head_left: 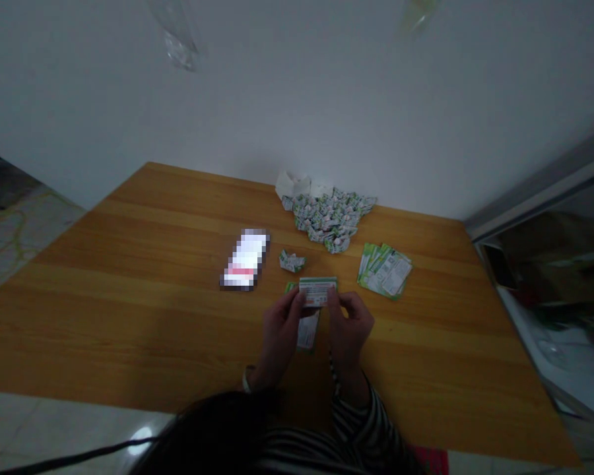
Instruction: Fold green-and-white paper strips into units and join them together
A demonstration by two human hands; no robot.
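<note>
Head view, looking down on a wooden table (pixel 129 297). The left hand (pixel 280 330) and right hand (pixel 349 330) are close together near the table's near edge. Their fingers are narrowed, pinching a green-and-white printed card (pixel 317 291) at its lower left and right, with the upper part of the card showing above the fingertips (pixel 332 297). A second printed card (pixel 307 332) lies under and between the hands. Just past the held card sits a crumpled wrapper (pixel 292 261). Farther out are a heap of folded green-and-white wrappers (pixel 329 221), with white tissue (pixel 292 185) at its far side, and a fanned stack of cards (pixel 385 270) to the right. A phone (pixel 245 259), its screen blurred, lies left. A striped sleeve (pixel 361 415) covers the right forearm; a pale band (pixel 248 379) circles the left wrist.
</note>
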